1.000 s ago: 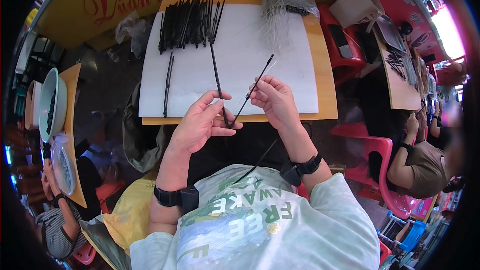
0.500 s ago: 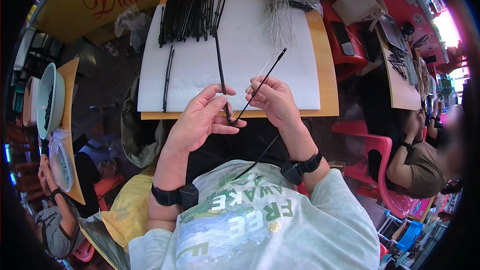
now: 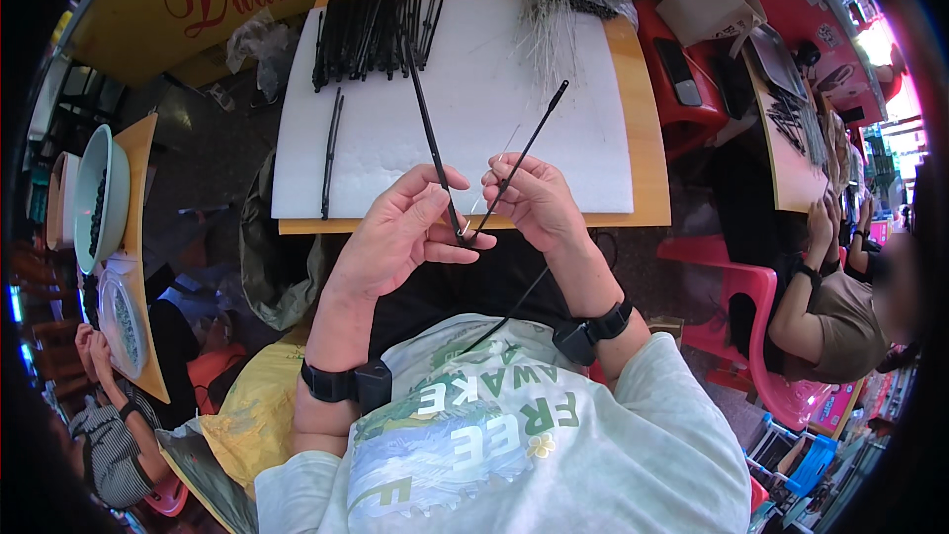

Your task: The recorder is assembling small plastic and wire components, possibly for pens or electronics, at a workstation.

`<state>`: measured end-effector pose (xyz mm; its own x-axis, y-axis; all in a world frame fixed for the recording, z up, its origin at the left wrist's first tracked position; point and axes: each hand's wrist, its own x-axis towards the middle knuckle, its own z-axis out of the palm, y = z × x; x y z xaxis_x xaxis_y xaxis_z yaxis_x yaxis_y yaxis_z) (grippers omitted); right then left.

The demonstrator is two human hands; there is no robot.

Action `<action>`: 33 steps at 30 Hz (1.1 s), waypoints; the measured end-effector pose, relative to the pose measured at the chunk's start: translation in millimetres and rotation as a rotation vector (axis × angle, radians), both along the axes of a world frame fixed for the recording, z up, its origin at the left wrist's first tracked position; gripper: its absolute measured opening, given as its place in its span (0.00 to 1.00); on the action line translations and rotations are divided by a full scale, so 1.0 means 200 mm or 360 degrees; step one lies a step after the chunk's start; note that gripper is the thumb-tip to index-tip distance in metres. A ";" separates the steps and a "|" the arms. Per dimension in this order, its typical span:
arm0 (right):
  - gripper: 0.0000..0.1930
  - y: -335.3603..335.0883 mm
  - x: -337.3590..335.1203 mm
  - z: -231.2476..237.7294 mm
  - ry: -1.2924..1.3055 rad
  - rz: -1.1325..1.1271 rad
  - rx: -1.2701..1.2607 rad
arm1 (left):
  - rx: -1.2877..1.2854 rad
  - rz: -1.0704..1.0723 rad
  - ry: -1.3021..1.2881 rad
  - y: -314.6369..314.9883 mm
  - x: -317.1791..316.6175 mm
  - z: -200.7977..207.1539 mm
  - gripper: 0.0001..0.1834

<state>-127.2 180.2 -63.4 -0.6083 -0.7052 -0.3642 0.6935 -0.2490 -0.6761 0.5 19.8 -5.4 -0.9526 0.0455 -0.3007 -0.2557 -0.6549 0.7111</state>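
Two slender black rods point(image 3: 426, 117) meet in a V at the near edge of the bench point(image 3: 648, 153). The left hand point(image 3: 395, 235) has its fingers closed around one; the right hand's point(image 3: 540, 202) fingers pinch the other and a thin wire point(image 3: 511, 139). Beyond, a white board point(image 3: 484, 49) bears clustered dark rods point(image 3: 368, 38).

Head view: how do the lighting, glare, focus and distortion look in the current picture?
Head view, centre: fairly even light on the white board, left hand and right hand reasonably sharp, pale strands hard to separate; head view, right rim: washed-out pinkish glare, a blurred patch over part of the seated co-worker; head view, edges: fisheye bending of the yellow panel, black corners.
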 end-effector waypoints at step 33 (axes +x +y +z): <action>0.07 0.00 0.00 0.05 0.0107 -0.0248 -0.0064 | 0.0186 0.0077 0.0243 0.02 -0.04 -0.10 0.11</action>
